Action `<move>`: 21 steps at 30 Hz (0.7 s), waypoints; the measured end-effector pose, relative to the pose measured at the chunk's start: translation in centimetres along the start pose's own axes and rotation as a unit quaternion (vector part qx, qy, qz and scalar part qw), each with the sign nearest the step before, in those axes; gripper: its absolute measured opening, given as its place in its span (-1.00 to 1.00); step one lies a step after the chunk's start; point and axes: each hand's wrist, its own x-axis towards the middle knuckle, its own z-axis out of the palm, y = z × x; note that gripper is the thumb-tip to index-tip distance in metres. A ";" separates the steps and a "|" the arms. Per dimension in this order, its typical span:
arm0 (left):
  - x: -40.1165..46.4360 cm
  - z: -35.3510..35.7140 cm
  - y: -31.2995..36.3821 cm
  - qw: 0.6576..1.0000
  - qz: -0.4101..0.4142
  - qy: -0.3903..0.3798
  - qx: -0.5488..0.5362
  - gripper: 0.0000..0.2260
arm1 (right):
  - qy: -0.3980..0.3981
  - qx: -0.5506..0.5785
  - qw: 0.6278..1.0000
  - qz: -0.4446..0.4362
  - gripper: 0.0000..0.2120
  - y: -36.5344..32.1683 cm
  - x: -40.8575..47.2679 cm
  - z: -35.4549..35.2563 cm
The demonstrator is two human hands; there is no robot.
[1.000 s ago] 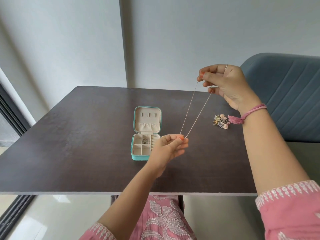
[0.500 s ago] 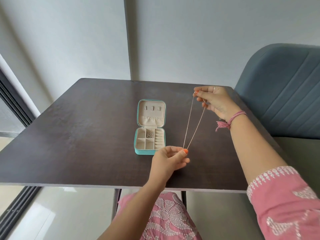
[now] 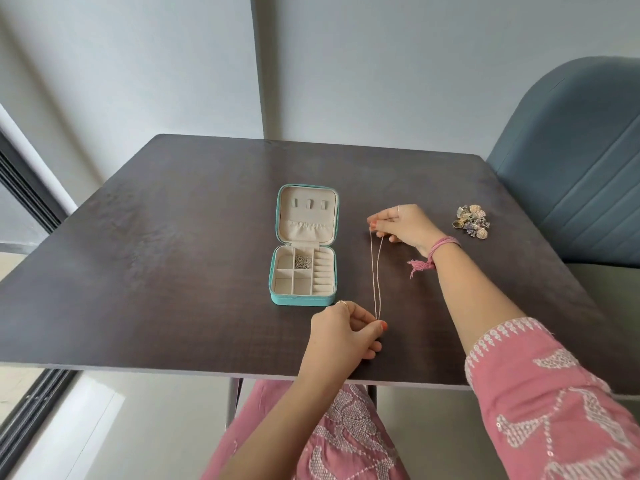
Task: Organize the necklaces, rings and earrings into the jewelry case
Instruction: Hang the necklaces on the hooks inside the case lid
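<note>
A person's left hand (image 3: pixel 341 332) and right hand (image 3: pixel 405 225) pinch opposite ends of a thin, pale metal necklace chain (image 3: pixel 376 271), which runs doubled and nearly taut between them, low over a dark brown wood-grain table (image 3: pixel 156 254). The left hand, nearest the table's front edge, nips the chain between thumb and fingertips; the right hand, further back, holds the other end with curled fingers. Whether the chain touches the tabletop cannot be told.

Just left of the chain sits a small square turquoise jewelry case (image 3: pixel 303 247) with a cream lining, its lid laid open toward the far side. One rear compartment already holds a small heap of silvery chain (image 3: pixel 303 262); the other square compartments and the ridged ring rolls on the right side appear unfilled, as do the three tabs inside the lid. To the right, well apart from the case and beyond the right wrist, lies a loose pile of mixed rings and earrings (image 3: pixel 472 221), gold, silver and purple in tone, not yet sorted.

By this evidence the job looks barely begun: one piece stowed, one necklace in hand, and the whole pile waiting.

The table stands against a plain pale grey wall (image 3: pixel 381 64). A blue-grey padded chair (image 3: pixel 571 168) with stitched channels is drawn up at the right; a dark-framed window edge (image 3: pixel 20 188) runs down the left. The person wears pink embroidered clothing and a pink thread wristband (image 3: pixel 441 245) with a tassel.
</note>
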 end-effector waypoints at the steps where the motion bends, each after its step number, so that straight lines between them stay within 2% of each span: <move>1: 0.0 -0.1 0.1 1.000 -0.005 -0.005 0.004 -0.91 | -0.004 -0.012 1.000 -0.009 -0.81 0.1 0.0 -0.1; 6: 0.2 -0.2 0.3 0.999 -0.009 -0.020 0.038 -0.94 | -0.014 -0.068 0.996 -0.048 -0.85 0.6 0.2 -0.1; 16: 0.0 0.1 0.6 0.993 -0.009 -0.022 0.115 -0.91 | 0.027 -0.148 0.977 -0.150 -0.89 1.9 -0.2 0.7; 21: -0.4 0.2 0.3 0.990 0.004 -0.013 0.141 -0.87 | 0.019 -0.187 0.968 -0.163 -0.87 2.2 0.0 0.5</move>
